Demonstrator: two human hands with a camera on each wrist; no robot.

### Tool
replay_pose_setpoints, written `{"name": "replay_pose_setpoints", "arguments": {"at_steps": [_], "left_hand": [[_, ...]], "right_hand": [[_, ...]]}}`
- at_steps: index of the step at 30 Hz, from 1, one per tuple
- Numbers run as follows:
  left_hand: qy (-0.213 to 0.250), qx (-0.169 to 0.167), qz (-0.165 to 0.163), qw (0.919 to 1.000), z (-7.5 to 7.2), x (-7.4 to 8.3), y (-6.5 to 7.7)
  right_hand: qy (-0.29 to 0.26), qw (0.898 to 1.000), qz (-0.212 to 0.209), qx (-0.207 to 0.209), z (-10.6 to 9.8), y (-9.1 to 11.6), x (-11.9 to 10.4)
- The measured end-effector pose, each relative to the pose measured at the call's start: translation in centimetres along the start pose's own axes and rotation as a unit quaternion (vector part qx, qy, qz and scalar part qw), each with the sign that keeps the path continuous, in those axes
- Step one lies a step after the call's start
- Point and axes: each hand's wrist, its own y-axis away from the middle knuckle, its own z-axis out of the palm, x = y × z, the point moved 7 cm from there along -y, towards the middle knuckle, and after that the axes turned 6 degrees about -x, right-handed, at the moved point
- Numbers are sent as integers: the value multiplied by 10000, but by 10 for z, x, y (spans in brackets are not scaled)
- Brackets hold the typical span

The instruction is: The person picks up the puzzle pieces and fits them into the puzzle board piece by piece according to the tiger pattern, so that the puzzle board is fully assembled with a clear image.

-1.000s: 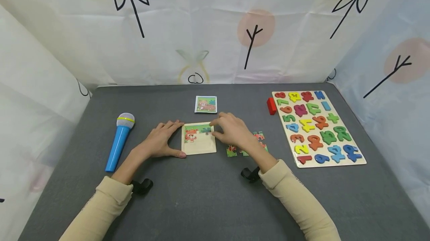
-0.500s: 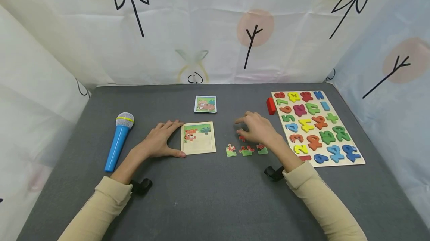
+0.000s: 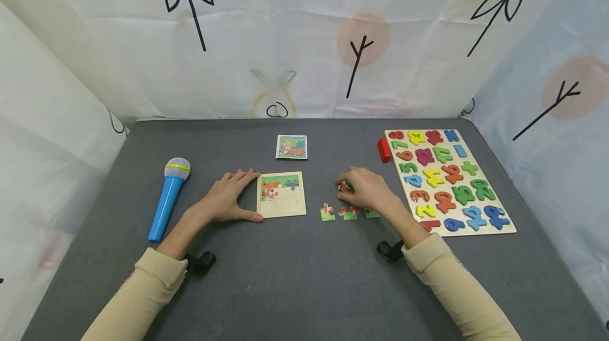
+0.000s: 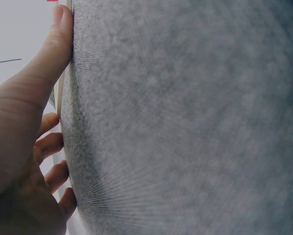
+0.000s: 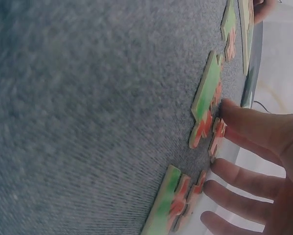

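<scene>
A square wooden puzzle board (image 3: 291,205) lies mid-table with a few picture pieces fitted along its top and left. My left hand (image 3: 228,198) rests at its left side, fingers spread and thumb by the lower corner. In the left wrist view the thumb (image 4: 56,41) lies along the board's edge. My right hand (image 3: 368,189) pinches a red-patterned puzzle piece (image 3: 343,187) between thumb and fingers, low over the table. Just below it lie loose green-and-red pieces, a small one (image 3: 327,213) and a wider one (image 3: 349,214); another is partly under the hand.
A picture card (image 3: 292,147) lies behind the board. Left of the left hand is a blue toy microphone (image 3: 169,199). At right lies a board of colourful numbers and shapes (image 3: 413,226), with a red block (image 3: 384,150) beside its upper left corner.
My right hand has left the board's upper right corner, moved right to the loose pieces and taken hold of one. The left hand has stayed at the board's left side.
</scene>
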Motion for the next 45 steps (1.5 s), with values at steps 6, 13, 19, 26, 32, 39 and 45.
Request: {"name": "replay_pose_setpoints", "arguments": {"at_steps": [6, 13, 19, 26, 32, 39, 45], "left_hand": [[-21, -37, -46, 10000, 1, -1, -1], [-62, 33, 19, 10000, 2, 0, -2], [-50, 46, 11, 10000, 2, 0, -1], [-7, 38, 22, 10000, 2, 0, -1], [-12, 46, 24, 10000, 1, 0, -1], [-39, 24, -11, 10000, 2, -1, -2], [-45, 8, -4, 10000, 2, 0, -2]], "right_hand": [[-52, 10000, -22, 79, 0, 1, 0], [0, 9996, -16, 270, -1, -1, -4], [7, 9992, -120, 388, -4, -4, -12], [-17, 9989, -199, 433, -5, -7, -22], [-55, 9983, -301, 490, -5, -11, -29], [-100, 9983, -368, 432, -4, -18, -37], [-143, 9983, -413, 390, -4, -25, -49]]}}
